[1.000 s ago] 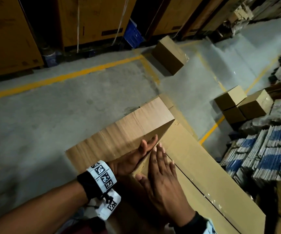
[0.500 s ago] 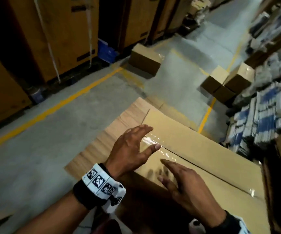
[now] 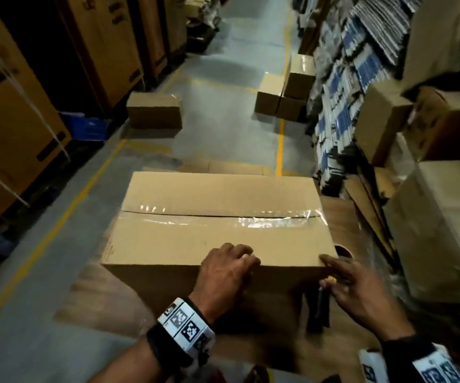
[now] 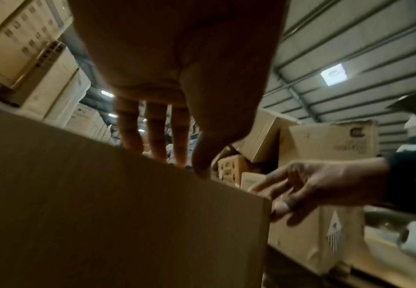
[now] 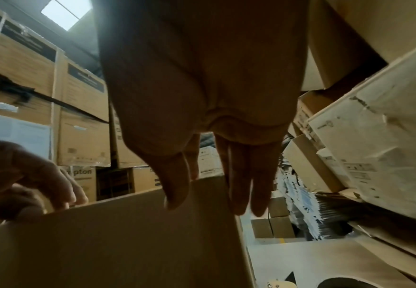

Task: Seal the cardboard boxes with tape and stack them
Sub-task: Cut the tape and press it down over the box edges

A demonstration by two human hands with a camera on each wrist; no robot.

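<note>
A brown cardboard box [image 3: 217,244] sits in front of me on a wood-grained sheet [image 3: 98,294], its top seam covered by clear tape [image 3: 264,221]. My left hand [image 3: 230,265] holds the box's near top edge, with bent fingers over the top and the thumb on the front face [image 5: 29,212]. My right hand [image 3: 336,272] reaches the near right corner with straight fingers, its index tip touching the corner. The left wrist view shows the box's front [image 4: 103,214] and the right hand [image 4: 288,194] beside it. A tape roll [image 3: 343,251] peeks out behind that corner.
A dark tool with a yellow tip [image 3: 323,297] stands under my right hand. One sealed box [image 3: 154,111] and a small stack [image 3: 286,89] lie on the floor ahead. Tall cartons [image 3: 16,120] line the left. Bundled packs [image 3: 342,106] and boxes [image 3: 438,230] crowd the right.
Both hands have left the taped seam in the middle of the box and come back to its near edge. The box now lies square to me with the seam running crosswise.
</note>
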